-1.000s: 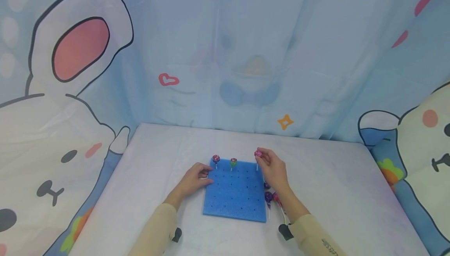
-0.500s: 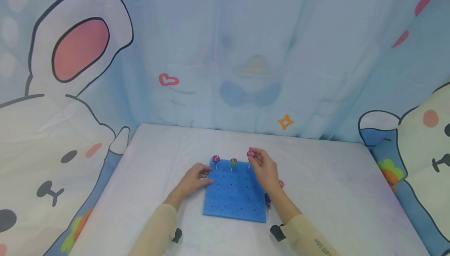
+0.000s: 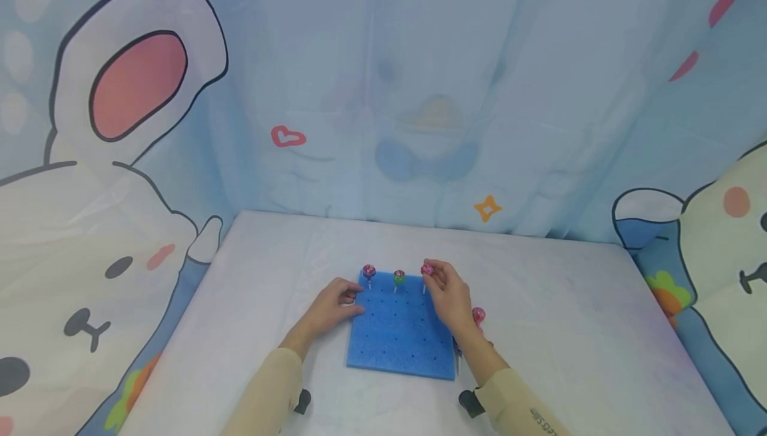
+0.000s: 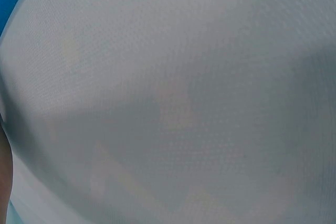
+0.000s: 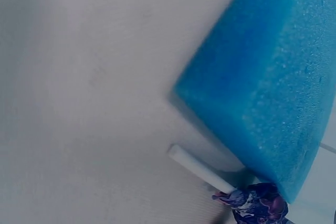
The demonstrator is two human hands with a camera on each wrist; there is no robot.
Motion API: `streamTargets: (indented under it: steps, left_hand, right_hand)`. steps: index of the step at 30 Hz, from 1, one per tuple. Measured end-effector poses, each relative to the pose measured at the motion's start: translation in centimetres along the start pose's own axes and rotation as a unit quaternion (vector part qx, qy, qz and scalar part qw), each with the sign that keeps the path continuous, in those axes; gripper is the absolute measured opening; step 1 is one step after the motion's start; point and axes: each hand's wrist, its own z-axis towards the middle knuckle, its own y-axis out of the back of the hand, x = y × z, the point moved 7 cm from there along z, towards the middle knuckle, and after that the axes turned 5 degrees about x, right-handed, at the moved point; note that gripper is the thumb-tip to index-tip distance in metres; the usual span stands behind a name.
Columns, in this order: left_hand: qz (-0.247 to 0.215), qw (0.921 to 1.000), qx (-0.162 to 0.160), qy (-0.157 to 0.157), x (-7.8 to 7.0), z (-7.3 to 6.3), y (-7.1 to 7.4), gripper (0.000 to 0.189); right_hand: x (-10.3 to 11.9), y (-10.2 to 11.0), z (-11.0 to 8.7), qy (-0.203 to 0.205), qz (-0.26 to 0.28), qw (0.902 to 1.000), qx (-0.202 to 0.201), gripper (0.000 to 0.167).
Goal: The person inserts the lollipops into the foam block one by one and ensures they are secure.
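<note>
A blue foam board [image 3: 400, 339] dotted with small holes lies on the table. Near its far edge stand two upright lollipops: a red-and-purple one [image 3: 369, 270] at the far left corner and a green-and-red one [image 3: 399, 277] to its right. My right hand [image 3: 451, 296] pinches a pink lollipop [image 3: 426, 269] by its head, stick pointing down at the board's far row of holes. Whether the stick's tip sits in a hole is too small to tell. At the board's left edge, my left hand [image 3: 326, 306] touches it with thumb and fingertips.
Beside the board's right edge lie loose lollipops, partly hidden by my right forearm: a pink one [image 3: 478, 315] and a dark purple one [image 5: 260, 205] against the near right corner. White cloth [image 3: 575, 329] covers the table; a printed curtain [image 3: 335, 90] hangs behind it.
My right hand has carried the pink lollipop leftward along the board's far edge, then lowered it slightly. The left hand and the board have stayed in place.
</note>
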Motion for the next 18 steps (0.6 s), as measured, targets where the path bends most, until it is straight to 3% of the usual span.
streamTargets:
  steps: [18]
  left_hand:
    - [-0.001,1.0,-0.001,0.0,-0.13,0.0,0.03,0.04]
  right_hand:
    - [-0.58,-0.14,0.11,0.004,0.007,0.9999,0.01,0.032]
